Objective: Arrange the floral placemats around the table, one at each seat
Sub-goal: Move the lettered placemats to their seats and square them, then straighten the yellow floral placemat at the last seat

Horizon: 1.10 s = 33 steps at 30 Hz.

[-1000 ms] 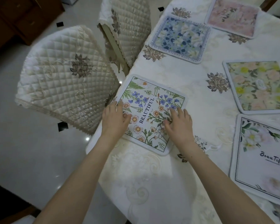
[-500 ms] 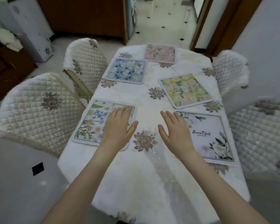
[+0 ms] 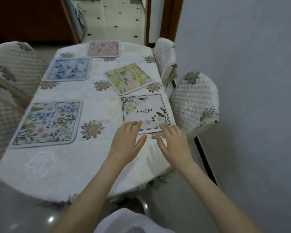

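Observation:
Several floral placemats lie on the white-clothed table (image 3: 74,165). A white "BeauTiful" placemat (image 3: 144,111) sits at the right side. My left hand (image 3: 126,143) and my right hand (image 3: 173,143) hover open at its near edge, fingertips over its front corners, holding nothing. A wildflower "BEAUTIFUL" placemat (image 3: 48,123) lies at the left side, squared to the edge. Farther back are a yellow-pink placemat (image 3: 129,78), lying askew, a blue placemat (image 3: 69,69) and a pink placemat (image 3: 104,48).
Quilted cream chairs stand around the table: two at the right (image 3: 193,101) (image 3: 165,58), others at the left (image 3: 12,68). A grey wall runs close along the right. A doorway and tiled floor (image 3: 114,19) lie beyond the far end.
Both hands left the wildflower placemat at the left and moved right across the table to the near edge of the white "BeauTiful" placemat. The view swung right.

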Motion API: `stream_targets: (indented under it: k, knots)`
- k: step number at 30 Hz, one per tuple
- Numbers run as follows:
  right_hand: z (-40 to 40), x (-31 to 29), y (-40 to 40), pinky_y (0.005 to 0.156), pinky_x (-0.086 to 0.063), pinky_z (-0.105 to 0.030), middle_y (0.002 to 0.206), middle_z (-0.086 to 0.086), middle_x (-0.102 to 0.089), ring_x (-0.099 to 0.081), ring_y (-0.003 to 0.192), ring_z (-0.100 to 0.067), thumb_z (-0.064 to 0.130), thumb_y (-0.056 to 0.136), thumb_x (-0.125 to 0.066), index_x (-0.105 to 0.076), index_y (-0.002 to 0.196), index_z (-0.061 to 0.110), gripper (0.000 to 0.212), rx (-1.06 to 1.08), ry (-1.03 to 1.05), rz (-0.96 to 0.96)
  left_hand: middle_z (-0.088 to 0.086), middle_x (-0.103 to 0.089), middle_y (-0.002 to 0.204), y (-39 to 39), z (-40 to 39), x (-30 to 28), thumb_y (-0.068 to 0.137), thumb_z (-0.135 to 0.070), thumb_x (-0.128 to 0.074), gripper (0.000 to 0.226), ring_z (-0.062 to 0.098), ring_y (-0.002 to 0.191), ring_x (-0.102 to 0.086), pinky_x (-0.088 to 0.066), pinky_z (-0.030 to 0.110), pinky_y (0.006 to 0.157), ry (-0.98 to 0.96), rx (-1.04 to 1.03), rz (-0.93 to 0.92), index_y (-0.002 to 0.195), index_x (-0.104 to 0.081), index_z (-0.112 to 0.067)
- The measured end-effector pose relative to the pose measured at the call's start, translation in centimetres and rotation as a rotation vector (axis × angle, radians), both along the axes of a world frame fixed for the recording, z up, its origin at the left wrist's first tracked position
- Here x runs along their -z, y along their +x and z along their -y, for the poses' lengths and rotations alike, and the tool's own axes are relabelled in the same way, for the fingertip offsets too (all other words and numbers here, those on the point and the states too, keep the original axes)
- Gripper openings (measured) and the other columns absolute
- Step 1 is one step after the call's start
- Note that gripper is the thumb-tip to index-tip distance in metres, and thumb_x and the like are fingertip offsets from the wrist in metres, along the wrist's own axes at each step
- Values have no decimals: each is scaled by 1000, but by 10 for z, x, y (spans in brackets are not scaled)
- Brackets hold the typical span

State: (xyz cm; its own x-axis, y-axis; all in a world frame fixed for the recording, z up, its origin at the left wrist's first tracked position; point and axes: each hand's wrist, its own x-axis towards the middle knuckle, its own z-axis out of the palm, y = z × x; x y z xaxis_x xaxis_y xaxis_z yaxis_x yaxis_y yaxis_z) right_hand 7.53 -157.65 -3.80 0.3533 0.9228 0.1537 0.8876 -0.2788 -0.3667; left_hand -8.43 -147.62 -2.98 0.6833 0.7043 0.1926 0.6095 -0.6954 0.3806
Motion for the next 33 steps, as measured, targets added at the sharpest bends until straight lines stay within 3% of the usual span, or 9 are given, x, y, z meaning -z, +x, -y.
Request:
stream_targets:
  k: [6, 16, 26, 33]
  knots:
    - [-3, -7, 49, 105, -38, -48, 133, -7, -57, -44, 128, -34, 32, 94, -48, -51, 131, 11, 43, 25, 51, -7, 4, -52, 135, 48, -10, -6, 94, -41, -43, 50, 22, 126, -43, -34, 35, 105, 27, 16, 14, 135, -45, -12]
    - [-61, 3, 157, 111, -29, -48, 143, -5, -46, -33, 137, -29, 39, 97, -39, -40, 140, 15, 50, -12, -120, 50, 4, -51, 134, 158, -56, 23, 95, -42, -42, 50, 21, 124, -43, -34, 34, 103, -80, -20, 39, 135, -44, -13]
    - [-108, 3, 266, 110, -32, -47, 140, -8, -50, -38, 134, -31, 38, 95, -40, -44, 137, 15, 49, -71, -117, 43, 10, -56, 128, 249, -99, 18, 93, -38, -45, 50, 27, 119, -49, -42, 40, 98, -63, -59, -4, 133, -47, -8]
    - [-144, 16, 353, 101, -42, -49, 129, -13, -58, -51, 122, -32, 33, 93, -44, -54, 128, 8, 44, -284, 21, 30, 10, -55, 130, 322, -95, 32, 94, -40, -44, 51, 27, 119, -48, -40, 38, 99, -53, -253, -87, 134, -45, -9]
